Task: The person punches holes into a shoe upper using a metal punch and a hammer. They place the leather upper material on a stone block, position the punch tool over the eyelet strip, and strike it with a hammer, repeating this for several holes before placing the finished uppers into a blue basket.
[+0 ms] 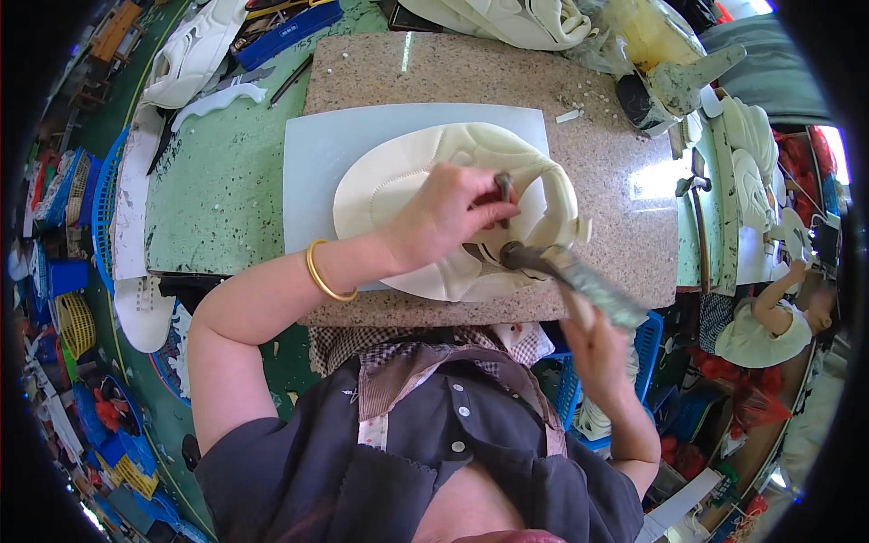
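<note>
A cream shoe upper [385, 190] lies flat on a pale grey-white sheet [312, 149]. My left hand [448, 208], with a gold bangle on its wrist, pinches a short dark metal punch [504, 187] over the upper's opening. What the punch's lower end touches is hard to make out. My right hand [599, 348] is closed round the handle of a hammer [552, 262], whose head hangs close to the punch and the upper's near edge. Part of the hammer is smeared by motion.
Beneath the sheet is a speckled stone slab [625, 235] on a green worktable [217, 199]. Tools, a blue tray [290, 34] and more shoe uppers [195, 54] line the back. A glue-crusted container [661, 81] stands far right; another hammer [697, 195] lies right. A co-worker [769, 321] is beyond.
</note>
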`<act>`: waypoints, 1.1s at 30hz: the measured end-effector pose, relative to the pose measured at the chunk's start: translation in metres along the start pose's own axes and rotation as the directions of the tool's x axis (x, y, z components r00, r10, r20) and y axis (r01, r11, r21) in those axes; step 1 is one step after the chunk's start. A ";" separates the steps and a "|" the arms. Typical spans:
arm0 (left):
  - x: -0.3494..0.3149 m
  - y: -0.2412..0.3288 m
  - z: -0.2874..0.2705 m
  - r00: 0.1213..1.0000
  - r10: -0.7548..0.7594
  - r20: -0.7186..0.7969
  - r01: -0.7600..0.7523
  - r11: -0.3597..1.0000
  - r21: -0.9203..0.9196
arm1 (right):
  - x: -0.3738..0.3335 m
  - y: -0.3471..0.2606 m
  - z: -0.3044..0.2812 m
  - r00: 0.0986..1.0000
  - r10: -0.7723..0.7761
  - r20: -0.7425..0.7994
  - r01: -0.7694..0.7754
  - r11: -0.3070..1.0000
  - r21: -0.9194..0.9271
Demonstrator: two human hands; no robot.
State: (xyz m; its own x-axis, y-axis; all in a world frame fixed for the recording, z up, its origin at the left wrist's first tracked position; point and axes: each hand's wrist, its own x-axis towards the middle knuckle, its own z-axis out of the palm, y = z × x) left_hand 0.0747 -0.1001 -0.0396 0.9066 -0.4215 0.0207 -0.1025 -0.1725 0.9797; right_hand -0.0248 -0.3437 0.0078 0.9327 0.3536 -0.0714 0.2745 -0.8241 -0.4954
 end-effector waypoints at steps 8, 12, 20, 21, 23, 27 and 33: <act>-0.001 -0.002 0.011 0.907 0.415 0.073 -0.397 0.786 0.474 | 0.000 -0.008 -0.053 0.986 -0.120 -0.114 0.157 0.898 0.411; 0.002 -0.002 -0.007 0.992 -0.109 0.061 0.112 0.993 -0.041 | -0.001 -0.005 -0.006 0.999 0.009 0.039 -0.007 0.999 -0.049; -0.005 -0.008 -0.014 0.992 -0.104 0.066 0.113 0.982 -0.150 | 0.000 -0.008 -0.008 1.000 0.019 0.022 -0.017 0.996 -0.085; -0.005 -0.008 -0.013 0.993 -0.104 0.060 0.112 0.982 -0.152 | -0.007 0.001 -0.017 0.995 0.022 -0.098 -0.041 0.980 -0.195; -0.009 -0.009 -0.008 0.921 0.387 0.049 -0.378 0.853 0.360 | -0.016 -0.002 -0.036 0.936 0.027 -0.350 0.023 0.990 0.138; -0.015 -0.001 0.005 0.858 0.507 0.087 -0.488 0.748 0.450 | 0.008 -0.045 -0.036 0.917 -0.107 -0.383 0.260 0.890 0.375; -0.009 -0.010 -0.024 0.990 -0.125 0.066 0.134 0.979 -0.151 | -0.008 -0.008 0.010 0.978 0.160 0.132 -0.163 0.987 0.015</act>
State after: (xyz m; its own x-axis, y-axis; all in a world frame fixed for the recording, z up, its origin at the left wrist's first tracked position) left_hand 0.0777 -0.0729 -0.0447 0.8833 -0.4544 -0.1155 0.0829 -0.0911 0.9924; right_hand -0.0361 -0.3359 0.0037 0.9254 0.2728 -0.2632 0.1155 -0.8642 -0.4898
